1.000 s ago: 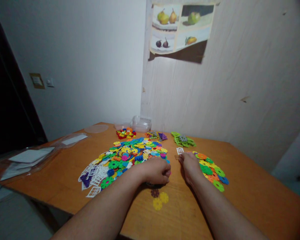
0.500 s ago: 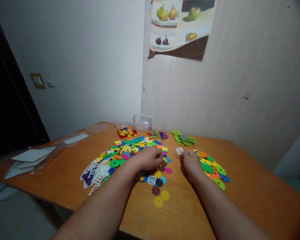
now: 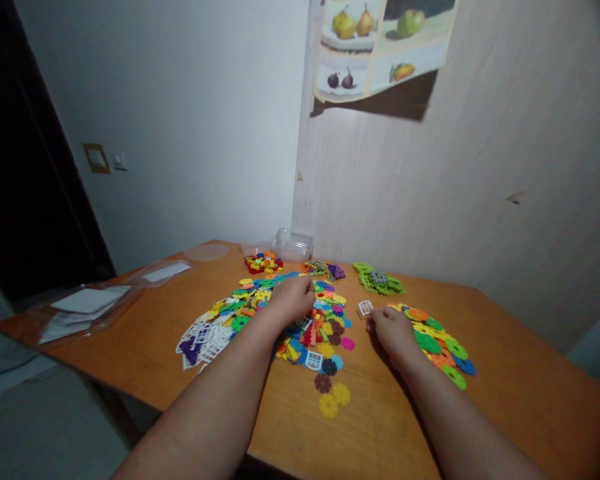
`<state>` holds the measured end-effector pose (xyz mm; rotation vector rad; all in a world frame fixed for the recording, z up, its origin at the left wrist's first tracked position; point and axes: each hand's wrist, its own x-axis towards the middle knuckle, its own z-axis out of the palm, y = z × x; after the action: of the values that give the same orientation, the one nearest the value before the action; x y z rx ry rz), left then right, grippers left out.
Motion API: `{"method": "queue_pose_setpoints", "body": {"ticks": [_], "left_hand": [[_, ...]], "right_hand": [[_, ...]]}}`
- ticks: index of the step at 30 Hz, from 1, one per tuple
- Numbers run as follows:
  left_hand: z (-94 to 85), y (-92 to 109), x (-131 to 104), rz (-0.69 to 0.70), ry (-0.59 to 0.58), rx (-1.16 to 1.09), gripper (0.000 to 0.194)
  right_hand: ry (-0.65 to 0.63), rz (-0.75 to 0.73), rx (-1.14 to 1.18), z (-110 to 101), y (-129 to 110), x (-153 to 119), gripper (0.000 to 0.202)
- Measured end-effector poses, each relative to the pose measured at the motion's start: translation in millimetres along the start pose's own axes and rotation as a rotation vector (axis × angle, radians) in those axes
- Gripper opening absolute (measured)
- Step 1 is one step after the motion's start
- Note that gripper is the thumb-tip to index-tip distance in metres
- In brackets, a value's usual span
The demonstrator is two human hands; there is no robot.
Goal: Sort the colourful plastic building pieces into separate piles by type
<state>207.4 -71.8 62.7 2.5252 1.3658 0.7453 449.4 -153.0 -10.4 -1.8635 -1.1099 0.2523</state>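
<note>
My left hand (image 3: 295, 299) is over the large pile of colourful plastic pieces (image 3: 240, 323), its fingers curled and mostly hidden behind the hand. Whether it holds a piece I cannot make out. On the right, my right hand (image 3: 393, 330) pinches a small white lattice window piece (image 3: 365, 308) just above the table. Flower-shaped discs (image 3: 427, 343) in green, orange, yellow and blue lie beside that hand. Another white window piece (image 3: 314, 361) rests at the pile's near edge, close to a brown disc (image 3: 323, 383) and yellow discs (image 3: 329, 405).
Small bricks (image 3: 263, 263), purple and grey pieces (image 3: 325, 270) and green gear-like pieces (image 3: 377, 279) form heaps at the back. A clear plastic box (image 3: 294, 245) stands behind them. Plastic bags with white cards (image 3: 87, 300) lie at the left of the wooden table (image 3: 380, 427).
My left hand has moved left and farther over the pile, uncovering pieces at its right side. My right hand keeps the window piece in nearly the same place. The view has turned slightly left.
</note>
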Motion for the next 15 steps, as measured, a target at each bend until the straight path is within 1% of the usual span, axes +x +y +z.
{"method": "queue_pose_setpoints", "body": {"ticks": [5, 9, 12, 15], "left_hand": [[-2.8, -3, 4, -0.08, 0.069, -0.034, 0.014], [-1.9, -10, 8, -0.128, 0.137, -0.102, 0.014], [1.7, -17, 12, -0.156, 0.209, -0.215, 0.012], [5.3, -23, 17, -0.17, 0.304, -0.381, 0.01]], "right_hand": [[-0.006, 0.005, -0.053, 2, 1, 1, 0.028], [0.001, -0.006, -0.079, 4, 3, 0, 0.028], [0.014, -0.001, -0.085, 4, 4, -2, 0.028], [0.017, 0.02, -0.08, 4, 5, -2, 0.026]]}}
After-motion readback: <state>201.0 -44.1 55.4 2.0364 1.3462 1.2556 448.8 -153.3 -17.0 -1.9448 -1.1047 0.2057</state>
